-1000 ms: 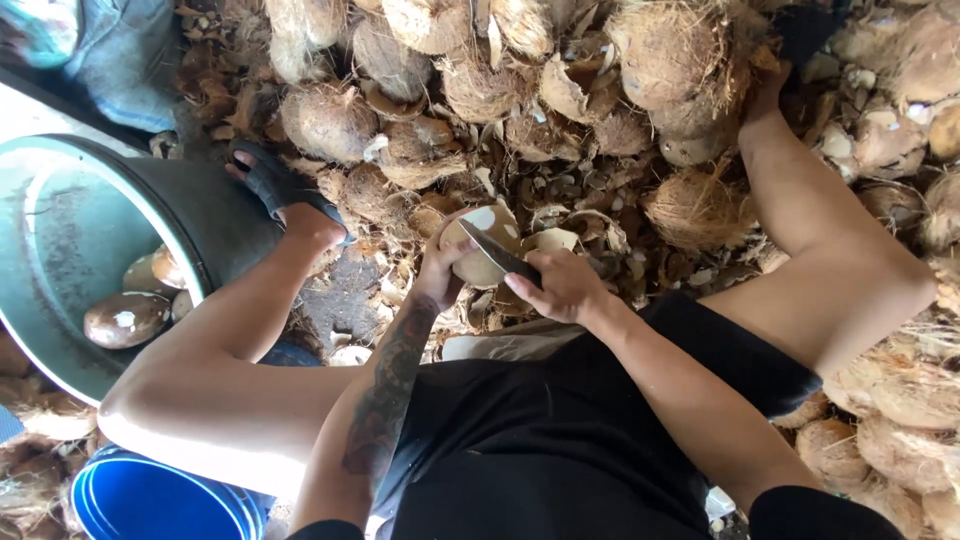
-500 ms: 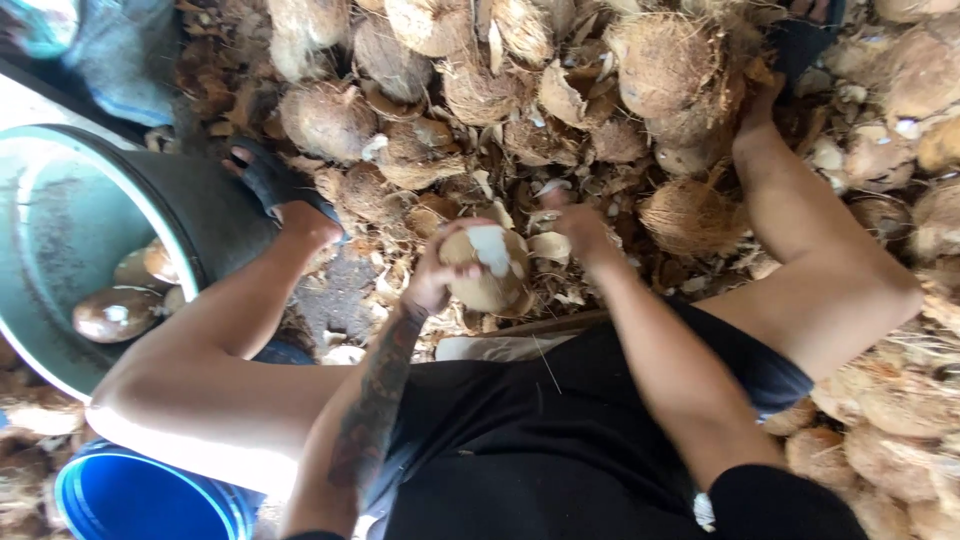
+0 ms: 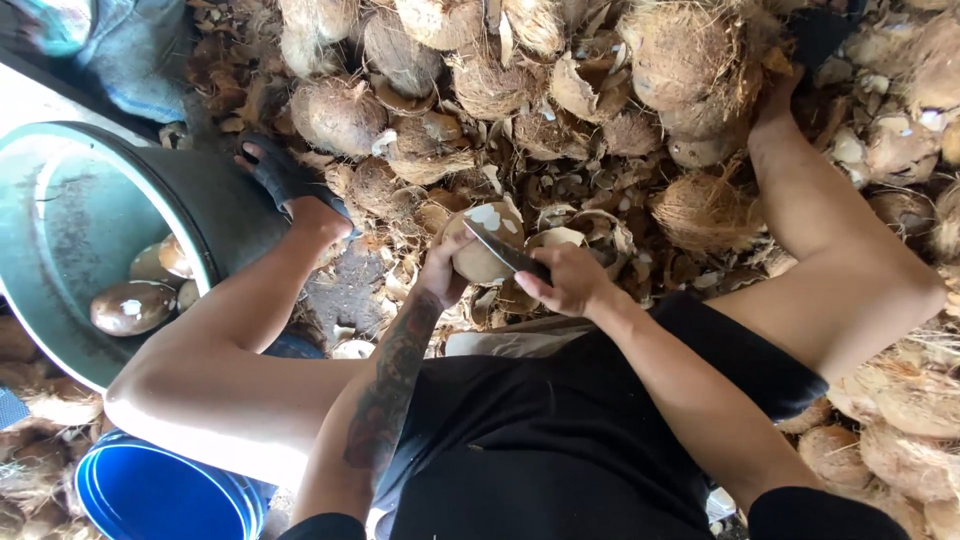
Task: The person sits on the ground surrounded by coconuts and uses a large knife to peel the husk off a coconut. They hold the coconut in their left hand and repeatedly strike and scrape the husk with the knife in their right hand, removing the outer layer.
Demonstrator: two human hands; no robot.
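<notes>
My left hand (image 3: 443, 275) grips a brown, partly peeled coconut (image 3: 482, 244) with white patches, held in front of my lap. My right hand (image 3: 566, 281) is closed on the handle of a dark knife (image 3: 503, 248), whose blade lies across the coconut's near side. Both forearms reach forward between my bent knees. My left foot in a dark sandal (image 3: 285, 175) rests beside the tub.
A large grey-green tub (image 3: 70, 180) at the left holds several peeled brown coconuts (image 3: 130, 305). A blue bucket (image 3: 160, 492) stands at the lower left. Husked hairy coconuts (image 3: 690, 60) and shell scraps (image 3: 590, 225) are piled ahead and at the right.
My right hand swung out to the right away from the coconut half a second ago, then came back; the knife blade lies on the coconut again. The coconut stayed in my left hand.
</notes>
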